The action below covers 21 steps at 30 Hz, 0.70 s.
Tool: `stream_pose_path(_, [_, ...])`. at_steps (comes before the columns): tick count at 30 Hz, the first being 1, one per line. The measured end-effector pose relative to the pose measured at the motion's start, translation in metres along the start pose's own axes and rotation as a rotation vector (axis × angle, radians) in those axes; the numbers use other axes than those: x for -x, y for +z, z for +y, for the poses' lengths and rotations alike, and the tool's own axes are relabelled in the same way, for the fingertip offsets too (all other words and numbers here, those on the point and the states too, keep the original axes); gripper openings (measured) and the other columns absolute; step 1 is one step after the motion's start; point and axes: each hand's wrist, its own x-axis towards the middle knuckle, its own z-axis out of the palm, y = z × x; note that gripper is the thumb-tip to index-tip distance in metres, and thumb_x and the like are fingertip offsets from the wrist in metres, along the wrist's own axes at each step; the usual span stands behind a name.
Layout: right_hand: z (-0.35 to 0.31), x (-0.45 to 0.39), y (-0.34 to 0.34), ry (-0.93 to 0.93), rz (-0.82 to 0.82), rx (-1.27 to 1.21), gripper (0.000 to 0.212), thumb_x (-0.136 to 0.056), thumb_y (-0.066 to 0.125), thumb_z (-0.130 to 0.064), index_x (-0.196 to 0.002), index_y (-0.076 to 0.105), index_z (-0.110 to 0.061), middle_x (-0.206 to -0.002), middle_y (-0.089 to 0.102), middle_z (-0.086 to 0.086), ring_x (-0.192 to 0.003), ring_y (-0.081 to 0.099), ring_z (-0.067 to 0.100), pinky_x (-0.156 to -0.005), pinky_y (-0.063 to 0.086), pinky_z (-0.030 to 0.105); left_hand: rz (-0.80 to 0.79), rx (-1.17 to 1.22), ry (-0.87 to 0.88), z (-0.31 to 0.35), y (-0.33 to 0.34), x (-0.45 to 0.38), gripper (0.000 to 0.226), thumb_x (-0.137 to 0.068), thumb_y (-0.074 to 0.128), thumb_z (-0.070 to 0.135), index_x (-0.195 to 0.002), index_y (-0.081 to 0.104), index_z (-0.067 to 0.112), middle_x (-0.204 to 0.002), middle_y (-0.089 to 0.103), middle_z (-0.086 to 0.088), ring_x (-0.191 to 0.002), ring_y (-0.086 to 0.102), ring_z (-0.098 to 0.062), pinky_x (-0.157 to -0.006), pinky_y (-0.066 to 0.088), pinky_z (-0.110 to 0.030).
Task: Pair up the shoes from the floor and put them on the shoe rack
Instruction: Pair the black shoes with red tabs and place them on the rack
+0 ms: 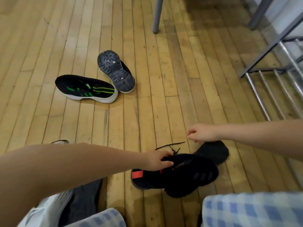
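A black shoe with a red heel tab (pixel 183 174) lies on the wooden floor in front of me. My left hand (pixel 158 160) grips its collar near the tongue. A second dark shoe (pixel 213 151) lies partly under and behind it. My right hand (pixel 201 132) hovers just above that shoe with fingers loosely curled and nothing visible in them; a loose black lace (pixel 170 145) trails between the hands. Farther off, a black shoe with green stripes and white sole (pixel 85 89) lies on its side, touching an upturned shoe showing its grey sole (pixel 116 71).
The metal shoe rack (pixel 270 82) with chrome bars stands at the right. A grey furniture leg (pixel 157 15) rises at the top centre. Another shoe (pixel 60 142) peeks out behind my left arm. A white basket (pixel 54 208) sits at lower left, next to my checked-trouser knees.
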Motion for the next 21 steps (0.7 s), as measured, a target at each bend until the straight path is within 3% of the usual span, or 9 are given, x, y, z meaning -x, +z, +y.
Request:
stream_pose_path(4, [0.014,0.014,-0.005,0.050,0.084,-0.034,0.026,-0.097,0.046,-0.030,-0.110,0.062,-0.013,-0.100,0.067,0.004,-0.093,0.063,0.018,-0.083,0.053,0.031,0.000,-0.036,0.072,0.001,-0.011,0.001,0.043,-0.102,0.033,0.037,-0.139,0.040,0.017,-0.130,0.054,-0.007,-0.120,0.050,-0.024,-0.095,0.037,-0.030])
stream_pose_path(9, [0.045,0.026,0.003,0.128,0.252,-0.004,0.033,-0.095,0.046,-0.035,-0.112,0.064,-0.015,-0.109,0.067,0.004,-0.098,0.061,0.020,-0.089,0.051,0.036,0.183,0.079,-0.003,-0.031,-0.049,0.014,0.043,-0.102,0.031,0.038,-0.136,0.044,0.015,-0.130,0.055,-0.007,-0.121,0.051,-0.024,-0.096,0.039,-0.032])
stream_pose_path(12, [0.046,0.031,0.017,0.098,0.204,0.085,0.034,-0.091,0.052,-0.039,-0.116,0.061,-0.020,-0.117,0.060,-0.002,-0.101,0.055,0.013,-0.086,0.048,0.027,0.330,0.221,-0.125,-0.059,-0.066,0.019,0.044,-0.102,0.032,0.038,-0.137,0.045,0.014,-0.132,0.054,-0.009,-0.122,0.050,-0.027,-0.100,0.038,-0.034])
stream_pose_path(15, [0.034,0.031,0.026,0.023,0.146,0.353,0.052,-0.084,0.058,-0.051,-0.128,0.054,-0.024,-0.125,0.050,-0.001,-0.115,0.046,0.016,-0.095,0.044,0.030,0.425,0.348,-0.214,-0.073,-0.071,0.024,0.043,-0.102,0.031,0.037,-0.136,0.046,0.015,-0.129,0.055,-0.011,-0.119,0.052,-0.029,-0.100,0.040,-0.037])
stream_pose_path(18, [0.023,0.024,0.025,-0.054,0.106,0.612,0.060,-0.081,0.059,-0.056,-0.132,0.049,-0.025,-0.128,0.048,0.000,-0.119,0.042,0.019,-0.098,0.042,0.034,0.437,0.463,-0.251,-0.070,-0.069,0.027,0.044,-0.102,0.031,0.039,-0.137,0.045,0.016,-0.128,0.056,-0.012,-0.118,0.053,-0.030,-0.101,0.042,-0.040])
stream_pose_path(21, [0.010,0.012,0.021,-0.108,0.025,0.643,0.057,-0.083,0.059,-0.053,-0.132,0.049,-0.026,-0.126,0.049,-0.001,-0.113,0.046,0.019,-0.091,0.044,0.033,0.417,0.493,-0.254,-0.065,-0.068,0.028,0.044,-0.101,0.035,0.039,-0.137,0.046,0.019,-0.129,0.056,-0.010,-0.118,0.054,-0.029,-0.099,0.043,-0.037])
